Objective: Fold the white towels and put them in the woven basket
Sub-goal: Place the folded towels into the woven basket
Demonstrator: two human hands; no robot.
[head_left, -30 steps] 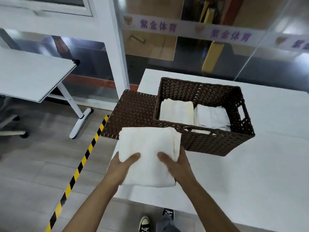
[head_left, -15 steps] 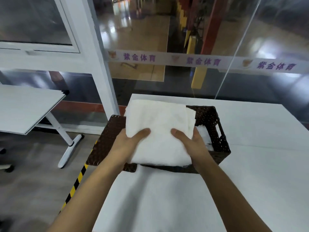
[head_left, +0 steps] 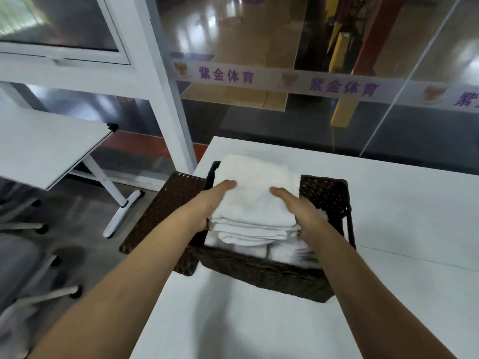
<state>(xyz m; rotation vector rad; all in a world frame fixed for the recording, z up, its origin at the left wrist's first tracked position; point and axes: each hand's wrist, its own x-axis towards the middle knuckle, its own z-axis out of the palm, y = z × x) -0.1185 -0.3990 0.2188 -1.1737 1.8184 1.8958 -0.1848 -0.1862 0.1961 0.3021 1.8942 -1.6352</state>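
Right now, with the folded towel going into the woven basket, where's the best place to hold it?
Probably by its two short sides, as the left hand and right hand do: thumbs on top, fingers under. The folded towel is a flat stack with its layered edges facing the person, so a side grip from both ends keeps the layers together as it lowers into the woven basket.

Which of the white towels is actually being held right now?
The folded towel on top, gripped at its sides by the left hand and right hand above the woven basket. The other towels lie untouched beneath.
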